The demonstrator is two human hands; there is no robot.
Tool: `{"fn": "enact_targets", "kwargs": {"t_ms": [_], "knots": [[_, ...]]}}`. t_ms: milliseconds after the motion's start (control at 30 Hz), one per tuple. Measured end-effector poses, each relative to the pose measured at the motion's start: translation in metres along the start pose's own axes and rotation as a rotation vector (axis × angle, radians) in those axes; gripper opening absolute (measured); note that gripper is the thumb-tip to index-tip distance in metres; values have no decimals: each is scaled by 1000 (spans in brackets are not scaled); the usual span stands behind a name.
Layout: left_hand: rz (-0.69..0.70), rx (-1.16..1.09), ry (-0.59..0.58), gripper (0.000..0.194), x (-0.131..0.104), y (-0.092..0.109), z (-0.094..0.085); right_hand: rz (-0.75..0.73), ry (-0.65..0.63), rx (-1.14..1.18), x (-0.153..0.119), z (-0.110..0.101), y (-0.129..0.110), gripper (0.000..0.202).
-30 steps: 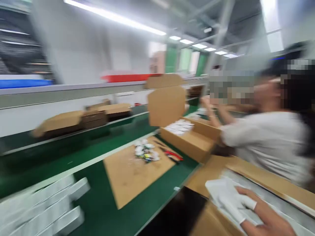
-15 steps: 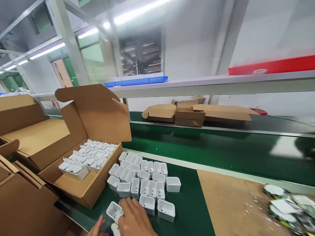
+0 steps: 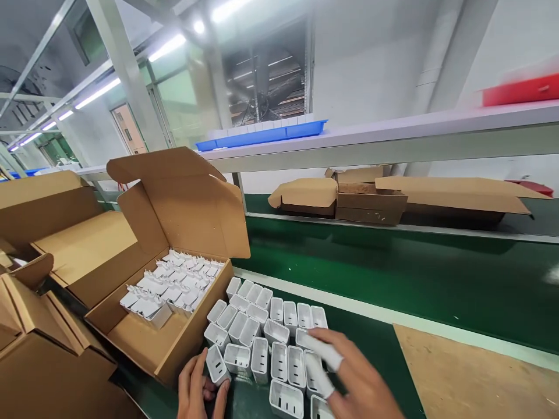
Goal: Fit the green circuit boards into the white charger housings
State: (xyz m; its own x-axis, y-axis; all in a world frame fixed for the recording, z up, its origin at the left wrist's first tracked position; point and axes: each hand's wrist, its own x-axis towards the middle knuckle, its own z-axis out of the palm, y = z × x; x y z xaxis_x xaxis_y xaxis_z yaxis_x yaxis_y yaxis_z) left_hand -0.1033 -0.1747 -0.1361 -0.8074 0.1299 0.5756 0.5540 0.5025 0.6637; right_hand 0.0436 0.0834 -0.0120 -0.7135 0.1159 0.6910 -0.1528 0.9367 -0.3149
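Many small white open-topped housings (image 3: pixel 238 359) stand grouped on the dark green work surface. At the near left of the group, my left hand (image 3: pixel 201 387) grips one white housing (image 3: pixel 216 365) between thumb and fingers. My right hand (image 3: pixel 353 375) reaches over the right side of the group, fingers apart, with white covers on two fingertips; nothing is seen held in it. Left of the housings, an open cardboard box (image 3: pixel 192 337) holds rows of white parts (image 3: pixel 183 279), with bare cardboard at its near end.
More cardboard boxes (image 3: pixel 56 372) stand at the left. Behind runs a green belt (image 3: pixel 349 265), with opened cartons (image 3: pixel 371 203) beyond it. A shelf above carries a blue tray (image 3: pixel 262 137) and a red object (image 3: pixel 524 90). A brown board (image 3: pixel 480 372) lies at right.
The view has turned right. My left hand has taken hold of a housing at the group's near left corner. My right hand has moved from the near edge to the group's right side, fingers spread.
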Motion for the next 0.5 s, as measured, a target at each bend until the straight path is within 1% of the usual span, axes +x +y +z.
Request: {"fn": "enact_targets", "kwargs": {"t_ms": [33,67,133,200,300,400,433,500], "knots": [[-6,-35,-4,51,1,0,3,66,8,11,-3,-16,13,30],[-8,-71,-6,49,1,0,5,128,18,14,-8,-27,26,26],[-5,-110,-5,44,2,0,7,219,20,17,-20,-37,48,23],[-2,-90,-13,42,4,-1,5,277,-11,15,-33,-34,66,26],[-20,-55,-28,43,10,0,-1,351,-45,-11,-47,-19,82,39],[-47,-67,-10,49,16,3,-6,393,-132,-32,-51,-7,87,57],[-57,-79,1,51,17,5,-7,394,-174,-22,-51,-5,86,61],[-76,-110,26,53,16,9,-8,385,-216,22,-52,-2,84,63]]}}
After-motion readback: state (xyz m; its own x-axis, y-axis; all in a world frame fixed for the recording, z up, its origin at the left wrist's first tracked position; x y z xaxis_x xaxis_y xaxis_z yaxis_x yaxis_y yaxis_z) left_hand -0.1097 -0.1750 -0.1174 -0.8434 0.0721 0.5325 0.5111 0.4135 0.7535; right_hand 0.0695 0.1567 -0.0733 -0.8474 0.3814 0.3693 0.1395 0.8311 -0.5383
